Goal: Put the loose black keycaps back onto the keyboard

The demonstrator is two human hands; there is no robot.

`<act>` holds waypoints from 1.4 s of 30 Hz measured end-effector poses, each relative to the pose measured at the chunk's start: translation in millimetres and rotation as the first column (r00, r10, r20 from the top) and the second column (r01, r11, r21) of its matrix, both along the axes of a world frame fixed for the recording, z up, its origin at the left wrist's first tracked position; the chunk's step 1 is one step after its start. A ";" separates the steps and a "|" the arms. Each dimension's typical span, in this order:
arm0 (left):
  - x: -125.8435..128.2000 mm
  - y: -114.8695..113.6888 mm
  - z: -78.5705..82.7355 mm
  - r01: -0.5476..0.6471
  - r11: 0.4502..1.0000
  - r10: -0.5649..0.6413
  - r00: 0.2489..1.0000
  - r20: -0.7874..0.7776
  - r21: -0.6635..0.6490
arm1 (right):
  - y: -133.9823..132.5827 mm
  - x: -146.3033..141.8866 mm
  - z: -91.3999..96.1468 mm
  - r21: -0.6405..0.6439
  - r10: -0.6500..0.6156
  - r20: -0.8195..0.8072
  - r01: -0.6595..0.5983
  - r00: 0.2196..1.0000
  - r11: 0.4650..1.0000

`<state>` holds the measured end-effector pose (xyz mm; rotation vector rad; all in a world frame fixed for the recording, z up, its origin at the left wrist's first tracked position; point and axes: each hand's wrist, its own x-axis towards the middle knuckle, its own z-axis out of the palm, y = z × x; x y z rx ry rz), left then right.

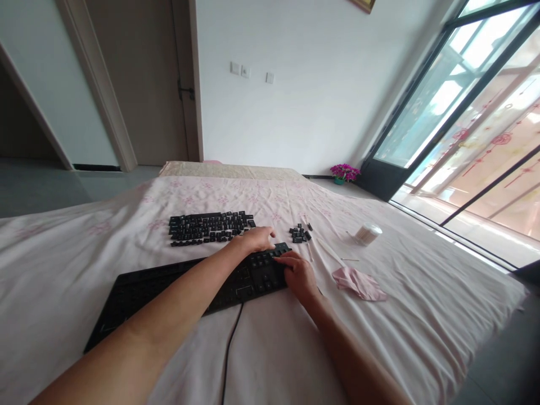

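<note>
A black keyboard lies at a slant on the bed, many of its keycaps off at the left and some still on at the right end. My left hand is over its far right part, fingers curled together; whatever they hold is too small to make out. My right hand grips the keyboard's right end, its fingertips on the keys there. Behind the keyboard, loose black keycaps are laid out in rows. A smaller heap of keycaps sits past my hands. My left forearm hides the keyboard's middle.
On the pink bedsheet to the right lie a crumpled pink cloth, a clear tub of cotton swabs and a loose swab. A black cable runs from the keyboard towards me. Flowers stand by the glass door.
</note>
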<state>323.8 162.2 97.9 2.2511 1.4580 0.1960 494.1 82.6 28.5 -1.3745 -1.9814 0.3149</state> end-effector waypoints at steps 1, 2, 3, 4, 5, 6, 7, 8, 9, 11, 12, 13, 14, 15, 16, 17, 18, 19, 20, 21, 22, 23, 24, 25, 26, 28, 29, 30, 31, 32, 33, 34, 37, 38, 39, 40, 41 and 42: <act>-7.6 -1.9 -0.9 -0.029 0.999 0.028 0.999 0.038 0.024 | 1.5 -0.4 -0.7 0.001 -0.017 -0.015 0.017 1.000 1.000; -16.1 -4.0 -1.7 -0.058 0.997 0.054 0.996 0.075 0.049 | 2.6 -1.1 -0.8 0.007 -0.035 -0.020 0.035 0.999 0.999; -25.7 -6.7 -2.5 -0.087 0.993 0.078 0.991 0.112 0.075 | 3.4 -2.0 -0.3 0.016 -0.050 -0.018 0.051 0.999 0.999; -36.1 -9.9 -3.1 -0.118 0.988 0.102 0.984 0.147 0.102 | 3.8 -3.0 0.8 0.024 -0.058 -0.008 0.058 0.998 0.998; -47.5 -13.9 -3.7 -0.147 0.981 0.122 0.976 0.183 0.128 | 4.0 -3.7 2.3 0.033 -0.055 0.008 0.054 0.998 0.998; -59.7 -18.6 -4.4 -0.180 0.971 0.144 0.965 0.217 0.155 | 4.0 -4.2 3.9 0.042 -0.044 0.026 0.043 0.999 0.998; -72.8 -24.2 -5.3 -0.210 0.962 0.163 0.955 0.249 0.176 | 3.8 -4.2 5.6 0.051 -0.026 0.043 0.024 0.999 0.998; -86.5 -30.5 -6.6 -0.234 0.953 0.176 0.944 0.279 0.191 | 3.5 -3.9 6.9 0.058 -0.001 0.056 -0.002 0.998 0.998; -100.6 -37.4 -8.3 -0.257 0.945 0.188 0.933 0.306 0.203 | 3.2 -3.1 7.8 0.064 0.023 0.065 -0.027 0.998 0.998; -129.3 -52.8 -12.6 -0.323 0.919 0.207 0.883 0.421 0.226 | 2.2 -1.0 8.0 0.072 0.053 0.068 -0.058 0.996 0.996; -143.3 -60.9 -15.1 -0.364 0.899 0.215 0.851 0.479 0.243 | 1.5 0.0 7.5 0.076 0.057 0.068 -0.062 0.996 0.995; -157.0 -69.0 -17.6 -0.407 0.874 0.231 0.828 0.510 0.266 | 0.9 0.9 6.8 0.079 0.055 0.071 -0.061 0.996 0.995; -170.1 -77.1 -20.1 -0.456 0.844 0.261 0.809 0.526 0.283 | 0.2 1.5 6.0 0.082 0.050 0.076 -0.056 0.996 0.995; -182.6 -84.8 -22.6 -0.507 0.811 0.304 0.791 0.531 0.291 | -0.5 1.7 5.3 0.084 0.046 0.081 -0.053 0.996 0.995; -194.7 -92.1 -25.2 -0.563 0.771 0.353 0.766 0.536 0.297 | -1.0 1.5 4.8 0.083 0.047 0.085 -0.054 0.995 0.995; -206.4 -98.8 -27.9 -0.606 0.738 0.396 0.744 0.538 0.297 | -1.4 1.1 4.5 0.081 0.049 0.087 -0.056 0.995 0.995; -217.8 -105.0 -30.9 -0.642 0.710 0.442 0.726 0.527 0.290 | -1.5 0.5 4.4 0.078 0.050 0.084 -0.057 0.995 0.995; -229.0 -110.4 -34.4 -0.665 0.693 0.486 0.717 0.501 0.279 | -1.5 -0.2 4.5 0.073 0.047 0.074 -0.052 0.996 0.996; -240.0 -115.2 -38.2 -0.695 0.666 0.530 0.696 0.484 0.271 | -1.2 -0.6 4.6 0.068 0.040 0.059 -0.044 0.997 0.997; -250.8 -119.2 -42.5 -0.733 0.628 0.579 0.664 0.472 0.261 | -0.9 -0.7 4.8 0.061 0.030 0.041 -0.033 0.999 0.998; -261.3 -122.4 -47.1 -0.774 0.581 0.623 0.623 0.473 0.253 | -0.4 -0.3 5.2 0.054 0.021 0.023 -0.022 1.000 0.998; -271.2 -125.0 -51.8 -0.801 0.554 0.645 0.585 0.491 0.227 | 0.0 0.7 5.7 0.047 0.015 0.011 -0.016 1.000 0.999; -280.4 -126.8 -56.4 -0.812 0.550 0.661 0.566 0.493 0.196 | 0.3 2.2 6.5 0.042 0.012 0.007 -0.013 1.000 0.999; -288.6 -127.9 -60.9 -0.827 0.538 0.679 0.541 0.496 0.165 | 0.6 4.2 7.5 0.040 0.014 0.015 -0.014 1.000 0.999; -295.8 -128.5 -65.1 -0.850 0.510 0.710 0.503 0.493 0.134 | 0.9 6.4 8.8 0.037 0.018 0.034 -0.019 0.999 0.999; -306.3 -128.6 -72.3 -0.882 0.460 0.754 0.447 0.482 0.100 | 1.4 10.6 11.4 0.026 0.024 0.088 -0.026 0.996 0.999; -309.7 -128.3 -75.2 -0.891 0.445 0.766 0.430 0.477 0.089 | 1.7 12.2 12.4 0.016 0.026 0.112 -0.028 0.993 0.999; -312.0 -127.9 -77.5 -0.895 0.438 0.772 0.422 0.475 0.084 | 2.1 13.3 13.0 0.003 0.029 0.128 -0.029 0.991 1.000; -313.5 -127.6 -79.1 -0.895 0.439 0.775 0.423 0.468 0.082 | 2.5 13.8 13.0 -0.011 0.029 0.135 -0.027 0.990 1.000; -314.2 -127.4 -80.1 -0.892 0.445 0.778 0.430 0.458 0.081 | 2.8 13.9 12.6 -0.019 0.023 0.133 -0.021 0.991 1.000; -314.4 -127.4 -80.6 -0.887 0.454 0.780 0.441 0.444 0.083 | 2.8 13.5 11.8 -0.023 0.016 0.128 -0.013 0.992 1.000; -314.2 -127.5 -80.5 -0.881 0.466 0.782 0.455 0.426 0.085 | 2.6 12.9 10.9 -0.020 0.007 0.123 -0.004 0.992 1.000; -313.1 -128.2 -78.2 -0.871 0.481 0.795 0.480 0.371 0.094 | 0.4 10.7 9.7 -0.001 -0.007 0.125 0.007 0.992 1.000; -312.7 -128.4 -77.1 -0.872 0.480 0.801 0.481 0.357 0.099 | -0.7 10.1 10.3 0.000 0.003 0.133 -0.003 0.991 1.000; -312.2 -128.5 -76.1 -0.872 0.478 0.805 0.483 0.344 0.104 | -1.7 9.7 11.3 -0.003 0.015 0.142 -0.015 0.990 1.000; -311.7 -128.5 -75.2 -0.872 0.478 0.808 0.485 0.334 0.109 | -2.4 9.4 12.6 -0.007 0.026 0.151 -0.026 0.988 1.000; -311.3 -128.3 -74.6 -0.870 0.481 0.809 0.489 0.327 0.111 | -2.8 9.3 14.0 -0.014 0.036 0.161 -0.034 0.986 0.999; -310.9 -127.9 -74.3 -0.868 0.484 0.807 0.493 0.325 0.112 | -2.8 9.2 15.2 -0.021 0.041 0.170 -0.038 0.985 0.999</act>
